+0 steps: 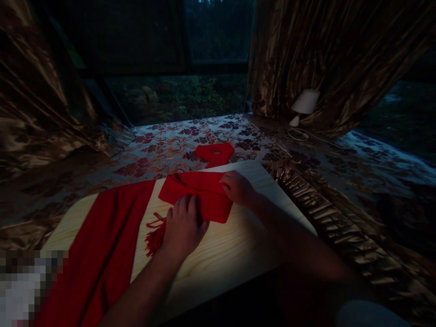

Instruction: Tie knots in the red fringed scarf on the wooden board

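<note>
Scarf lying folded on board, mid-frame. Left hand resting on it, fingers slightly spread; right hand touching its edge, fingers bent, grip unclear. Apparently folding; next move calling for smoothing.

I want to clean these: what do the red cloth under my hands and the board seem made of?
Red cloth: probably knitted or woven yarn, matt; tassels nearby suggest it, fibre unclear. Board: apparently smooth wood or laminate, judging by its grain.

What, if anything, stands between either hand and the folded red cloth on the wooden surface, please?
Nothing visible does: the left hand lies on the folded red cloth, and the right hand touches its right side.
</note>
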The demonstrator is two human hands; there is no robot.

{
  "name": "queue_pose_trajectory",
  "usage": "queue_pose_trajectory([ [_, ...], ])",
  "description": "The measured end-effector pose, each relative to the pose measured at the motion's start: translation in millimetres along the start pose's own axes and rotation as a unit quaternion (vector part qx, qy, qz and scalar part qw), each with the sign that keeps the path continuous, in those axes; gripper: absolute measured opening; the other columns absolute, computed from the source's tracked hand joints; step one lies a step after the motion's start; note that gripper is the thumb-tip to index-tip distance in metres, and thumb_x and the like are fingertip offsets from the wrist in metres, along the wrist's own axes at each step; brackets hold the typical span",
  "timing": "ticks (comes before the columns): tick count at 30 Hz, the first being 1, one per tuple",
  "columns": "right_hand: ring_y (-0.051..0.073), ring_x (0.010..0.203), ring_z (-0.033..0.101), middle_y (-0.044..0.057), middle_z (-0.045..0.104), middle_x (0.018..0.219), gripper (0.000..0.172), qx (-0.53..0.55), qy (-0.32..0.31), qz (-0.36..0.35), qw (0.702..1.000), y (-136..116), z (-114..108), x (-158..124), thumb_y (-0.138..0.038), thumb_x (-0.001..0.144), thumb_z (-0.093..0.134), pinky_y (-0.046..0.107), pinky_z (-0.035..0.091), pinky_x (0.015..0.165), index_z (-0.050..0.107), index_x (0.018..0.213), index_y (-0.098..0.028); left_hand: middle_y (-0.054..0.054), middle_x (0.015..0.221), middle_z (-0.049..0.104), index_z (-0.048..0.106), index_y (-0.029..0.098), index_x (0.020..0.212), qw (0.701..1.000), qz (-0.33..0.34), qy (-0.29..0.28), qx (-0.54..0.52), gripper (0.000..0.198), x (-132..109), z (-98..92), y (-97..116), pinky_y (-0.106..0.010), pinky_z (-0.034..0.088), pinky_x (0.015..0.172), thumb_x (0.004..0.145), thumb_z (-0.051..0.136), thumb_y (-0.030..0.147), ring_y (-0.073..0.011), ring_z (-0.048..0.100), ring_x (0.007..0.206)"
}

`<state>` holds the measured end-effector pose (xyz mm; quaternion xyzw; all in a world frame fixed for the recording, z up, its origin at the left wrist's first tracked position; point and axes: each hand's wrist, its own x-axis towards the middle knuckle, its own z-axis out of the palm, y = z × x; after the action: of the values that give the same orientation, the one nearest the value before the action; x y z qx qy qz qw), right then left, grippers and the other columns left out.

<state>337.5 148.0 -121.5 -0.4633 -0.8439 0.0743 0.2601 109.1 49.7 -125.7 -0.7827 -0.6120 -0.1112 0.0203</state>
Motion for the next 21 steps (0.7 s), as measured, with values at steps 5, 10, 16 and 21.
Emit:
queue_pose_trajectory([
  [5,0.019,0.091,0.06,0.007,0.068,0.098,0.015,-0.004,-0.054,0.018,0.998,-4,3,-18,-0.018,0.088,0.059,0.029,0.044,0.082,0.072,0.097,-0.018,-0.026,0.134,0.06,0.039,0.006,0.147,0.998,-0.055,-0.041,-0.006,0.074,-22,-3.1,-29,-0.048,0.043,0.103,0.09,0.055,0.05,-0.0382,0.059,0.122],
  [10,0.02,0.096,0.06,0.009,0.069,0.102,0.018,0.003,-0.063,0.011,0.998,1,15,-18,-0.016,0.088,0.059,0.03,0.044,0.086,0.073,0.099,-0.016,-0.016,0.119,0.071,0.044,0.018,0.145,0.969,-0.088,-0.214,-0.088,0.062,-37,-32.7,-36,-0.04,0.05,0.082,0.092,0.053,0.05,-0.0326,0.071,0.099],
  [16,0.017,0.093,0.063,0.007,0.073,0.099,0.018,0.057,-0.103,0.016,0.993,0,5,-12,-0.014,0.086,0.062,0.027,0.044,0.083,0.075,0.097,-0.016,-0.016,0.125,0.068,0.061,0.021,0.128,0.991,-0.085,-0.09,-0.044,0.055,-31,-59.6,-29,-0.044,0.047,0.095,0.089,0.054,0.059,-0.0349,0.062,0.118],
  [21,0.016,0.08,0.064,0.005,0.074,0.087,0.019,0.027,-0.127,0.1,0.986,-21,-4,-16,-0.028,0.094,0.058,0.026,0.041,0.069,0.073,0.088,-0.019,-0.02,0.118,0.069,0.054,0.01,0.134,0.981,-0.118,-0.11,-0.108,0.057,-13,-37.5,-17,-0.038,0.049,0.09,0.091,0.054,0.048,-0.0306,0.067,0.108],
])
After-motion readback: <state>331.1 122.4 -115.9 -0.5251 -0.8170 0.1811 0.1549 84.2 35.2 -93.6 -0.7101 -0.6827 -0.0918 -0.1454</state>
